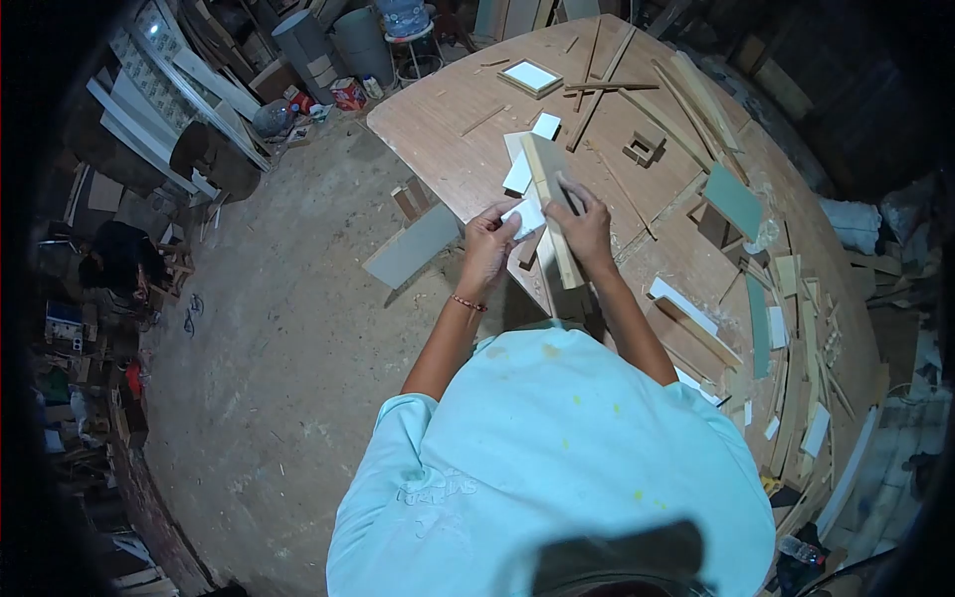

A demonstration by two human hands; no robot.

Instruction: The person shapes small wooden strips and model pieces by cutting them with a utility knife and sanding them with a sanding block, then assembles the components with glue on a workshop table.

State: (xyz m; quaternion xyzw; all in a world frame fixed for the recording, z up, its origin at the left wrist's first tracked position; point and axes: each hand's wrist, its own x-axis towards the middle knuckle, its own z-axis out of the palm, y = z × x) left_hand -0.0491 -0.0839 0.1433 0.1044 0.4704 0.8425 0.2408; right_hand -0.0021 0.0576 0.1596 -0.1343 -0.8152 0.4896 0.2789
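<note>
My left hand (pixel 486 247) pinches a small white square piece (pixel 525 216) between thumb and fingers, its far edge close to or against a pale wooden piece. That long pale wooden piece (pixel 540 177), which looks like a narrow box or thick board with a lengthwise seam, stands tilted over the table's near corner. My right hand (pixel 587 231) grips it from the right side, thumb on the near face; some of the fingers are hidden behind it. Just beyond lie white rectangular pieces (pixel 517 177) on the table.
The wooden table (pixel 438 119) carries a small framed white panel (pixel 531 78), thin strips, a small square wooden frame (pixel 644 148) and a green-topped piece (pixel 734 201). Offcuts crowd its right side. A grey board (pixel 413 247) leans below the left edge. A person (pixel 124 259) is at far left.
</note>
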